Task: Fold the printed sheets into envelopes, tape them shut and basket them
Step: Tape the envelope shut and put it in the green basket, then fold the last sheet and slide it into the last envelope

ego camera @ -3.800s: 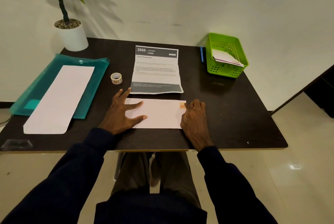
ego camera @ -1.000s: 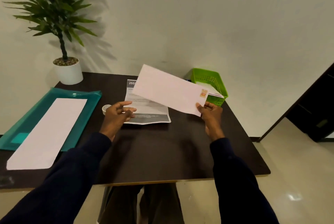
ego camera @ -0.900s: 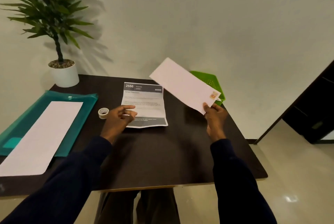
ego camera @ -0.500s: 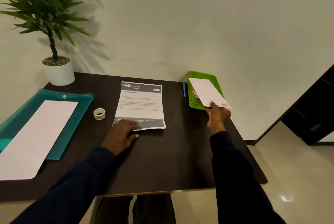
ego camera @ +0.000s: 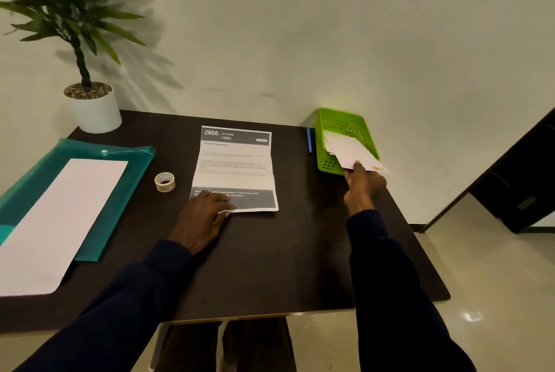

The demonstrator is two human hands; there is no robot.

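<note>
On the dark table (ego camera: 270,266), your next printed sheet (ego camera: 237,167) lies unfolded in the middle, and at the far right the green basket (ego camera: 326,162) holds the far end of the envelope (ego camera: 351,151), its near end jutting over the rim. Your right hand (ego camera: 364,185) pinches that near end; your left hand (ego camera: 200,216), fingers flat and gripping nothing, presses the sheet's near left corner, the tape roll (ego camera: 165,182) just left of it. This looks like the basketing step: next, release the envelope fully inside, then fold the sheet.
</note>
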